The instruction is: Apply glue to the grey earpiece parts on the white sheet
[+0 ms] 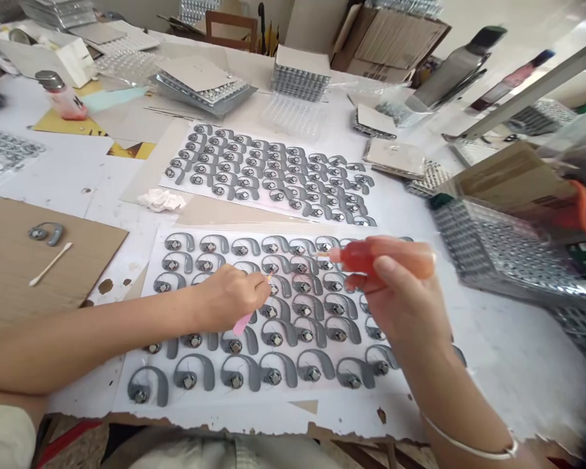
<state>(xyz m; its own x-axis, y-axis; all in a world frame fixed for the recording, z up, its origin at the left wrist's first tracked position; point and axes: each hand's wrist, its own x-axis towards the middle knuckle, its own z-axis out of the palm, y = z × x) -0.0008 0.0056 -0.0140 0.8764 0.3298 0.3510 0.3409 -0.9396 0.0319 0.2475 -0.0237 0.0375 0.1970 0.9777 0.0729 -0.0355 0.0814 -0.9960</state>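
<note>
My right hand [405,299] grips a small squeeze bottle [385,257] of orange-red liquid, tipped on its side, its thin nozzle pointing left over the near sheet. My left hand [237,296] is closed in a pinch on a slim pink tool [243,324]. The tool's flat pink end sticks out below the fingers and a small yellowish tip shows at the fingertips. Beneath both hands, rows of grey ear-hook earphone parts [188,378] lie on a white sheet [215,407], each with a round metallic piece. Some are hidden by my hands.
A second sheet of earphone parts [273,166] lies beyond, beside a crumpled tissue [161,200]. At left, cardboard [10,260] carries one earphone part and a cotton swab [51,264]. A pink-and-clear bottle [62,98] stands far left. Stacked plastic trays [488,241] occupy the right.
</note>
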